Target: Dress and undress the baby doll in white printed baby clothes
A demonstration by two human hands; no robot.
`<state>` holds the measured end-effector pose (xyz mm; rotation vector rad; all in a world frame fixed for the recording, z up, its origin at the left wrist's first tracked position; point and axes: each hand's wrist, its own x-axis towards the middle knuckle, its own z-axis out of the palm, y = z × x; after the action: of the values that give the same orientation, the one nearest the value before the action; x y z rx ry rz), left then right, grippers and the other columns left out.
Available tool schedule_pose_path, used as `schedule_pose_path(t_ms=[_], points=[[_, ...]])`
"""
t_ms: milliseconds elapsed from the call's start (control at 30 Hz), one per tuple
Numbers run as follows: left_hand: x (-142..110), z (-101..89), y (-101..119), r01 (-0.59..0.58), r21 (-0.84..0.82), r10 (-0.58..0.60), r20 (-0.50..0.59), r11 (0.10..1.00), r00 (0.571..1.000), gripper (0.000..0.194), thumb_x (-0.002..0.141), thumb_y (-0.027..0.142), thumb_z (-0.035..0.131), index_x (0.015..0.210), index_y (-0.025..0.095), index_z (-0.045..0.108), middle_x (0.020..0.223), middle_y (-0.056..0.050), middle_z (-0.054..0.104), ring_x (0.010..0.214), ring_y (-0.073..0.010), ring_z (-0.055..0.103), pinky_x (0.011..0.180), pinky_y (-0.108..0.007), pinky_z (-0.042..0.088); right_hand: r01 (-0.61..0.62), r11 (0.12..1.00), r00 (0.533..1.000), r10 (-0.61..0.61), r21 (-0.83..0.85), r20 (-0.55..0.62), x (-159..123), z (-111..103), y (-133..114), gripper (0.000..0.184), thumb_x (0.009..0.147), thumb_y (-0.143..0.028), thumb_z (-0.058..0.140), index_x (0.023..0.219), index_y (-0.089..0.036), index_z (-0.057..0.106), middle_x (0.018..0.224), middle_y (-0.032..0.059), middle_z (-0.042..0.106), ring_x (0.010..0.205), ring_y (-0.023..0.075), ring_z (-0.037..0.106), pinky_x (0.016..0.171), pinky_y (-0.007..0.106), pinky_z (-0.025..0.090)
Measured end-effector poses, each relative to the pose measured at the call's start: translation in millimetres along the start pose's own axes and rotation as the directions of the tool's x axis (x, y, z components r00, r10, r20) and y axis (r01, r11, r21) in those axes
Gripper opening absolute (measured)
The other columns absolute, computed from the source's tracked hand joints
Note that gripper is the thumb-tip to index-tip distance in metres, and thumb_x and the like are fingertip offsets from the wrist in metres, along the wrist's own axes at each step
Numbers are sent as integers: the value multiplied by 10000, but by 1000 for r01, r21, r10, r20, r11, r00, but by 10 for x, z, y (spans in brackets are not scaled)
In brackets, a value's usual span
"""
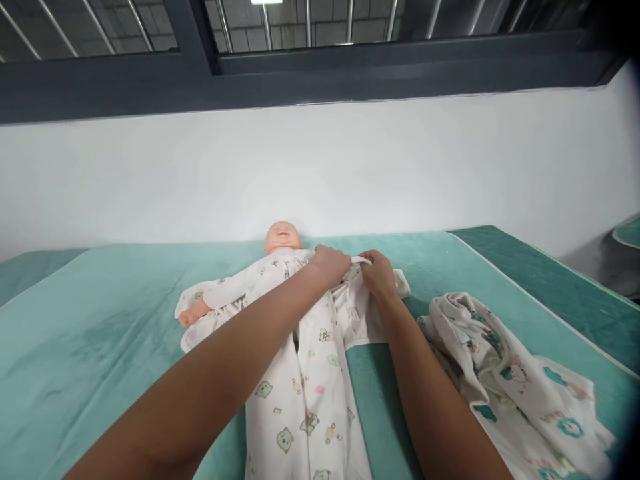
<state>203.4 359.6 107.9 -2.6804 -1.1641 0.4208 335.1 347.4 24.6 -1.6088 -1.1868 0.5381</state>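
Note:
A baby doll [283,237] lies on its back, head toward the wall, on a green padded surface. White baby clothing printed with small bears, a romper [307,400], is spread over and under its body. One doll hand [195,312] shows at the left sleeve's end; the doll's other arm is hidden. My left hand [331,265] is closed on the romper's cloth near the doll's shoulder. Just right of it, my right hand [379,272] pinches the white edge of the same sleeve area, with a strip of cloth stretched between both hands.
A crumpled white printed cloth [500,373] lies at the right on the green mat [100,360]. Behind the mat stands a white wall [320,173], below a dark window frame [400,70] with metal bars. Another green-covered edge [629,232] shows at the far right.

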Motion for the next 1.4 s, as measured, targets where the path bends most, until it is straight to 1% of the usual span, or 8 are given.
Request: schedule_pose_path(t_ms=[300, 700, 767, 867, 933, 1067, 1267, 1400], points=[[-374, -247, -333, 63, 38, -55, -172, 997, 983, 301, 856, 45, 455, 1118, 123, 581, 1077, -168, 623, 1002, -304, 601, 746, -387, 438, -90, 923, 990, 123, 373, -68, 93, 28, 91, 363, 529, -186, 508, 869, -200, 635, 1008, 55, 684, 814, 198, 610, 649, 281, 456], [-463, 28, -204, 78, -201, -118, -196, 977, 973, 337, 889, 368, 540, 1181, 202, 565, 1162, -95, 639, 1049, -276, 603, 872, -404, 452, -92, 789, 966, 220, 608, -139, 18, -46, 11, 284, 563, -193, 494, 839, -217, 555, 995, 68, 663, 880, 209, 634, 695, 343, 506], [-676, 99, -288, 71, -367, -189, -297, 928, 936, 362, 925, 406, 474, 1240, 242, 548, 1222, -65, 632, 1086, -248, 597, 890, -376, 452, -54, 832, 966, 183, 552, -182, -47, 14, -47, 267, 602, -197, 510, 855, -209, 597, 994, 73, 665, 926, 234, 612, 780, 385, 485], [-1078, 319, -505, 101, -658, -488, -436, 746, 756, 339, 950, 417, 421, 1190, 252, 594, 1233, -51, 636, 1169, -245, 556, 966, -379, 421, 126, 961, 974, -73, 245, -213, -200, 142, -186, 262, 692, -217, 529, 924, -206, 651, 1057, 85, 671, 1042, 276, 565, 939, 456, 403], [-1307, 529, -623, 70, -822, -646, -388, 565, 657, 325, 944, 442, 435, 1149, 261, 611, 1259, -42, 616, 1204, -235, 534, 1008, -367, 408, 292, 954, 941, -298, -64, -162, -319, 233, -291, 254, 791, -262, 512, 991, -206, 658, 1084, 93, 678, 1097, 289, 545, 1027, 504, 319], [-1496, 893, -663, -78, -957, -771, -272, 279, 577, 372, 891, 456, 548, 1213, 271, 565, 1376, -40, 516, 1294, -206, 465, 1098, -337, 352, 488, 820, 856, -517, -300, -21, -541, 395, -466, 289, 922, -378, 468, 1104, -225, 631, 1151, 81, 672, 1226, 283, 497, 1147, 565, 67], [-1472, 1011, -600, -144, -961, -753, -275, 236, 598, 336, 843, 415, 635, 1148, 281, 590, 1419, -29, 459, 1334, -208, 423, 1139, -350, 301, 499, 864, 804, -488, 60, 338, -697, 524, -599, 340, 975, -451, 395, 1223, -303, 575, 1393, 18, 544, 1364, 213, 388, 1179, 501, 76], [-1498, 1003, -597, -169, -928, -703, -362, 331, 612, 287, 846, 400, 637, 1101, 279, 590, 1420, -31, 471, 1344, -222, 410, 1138, -382, 298, 415, 900, 805, -432, 134, 407, -691, 512, -600, 345, 916, -490, 517, 1214, -324, 564, 1457, 12, 470, 1409, 219, 310, 1181, 499, -14]])
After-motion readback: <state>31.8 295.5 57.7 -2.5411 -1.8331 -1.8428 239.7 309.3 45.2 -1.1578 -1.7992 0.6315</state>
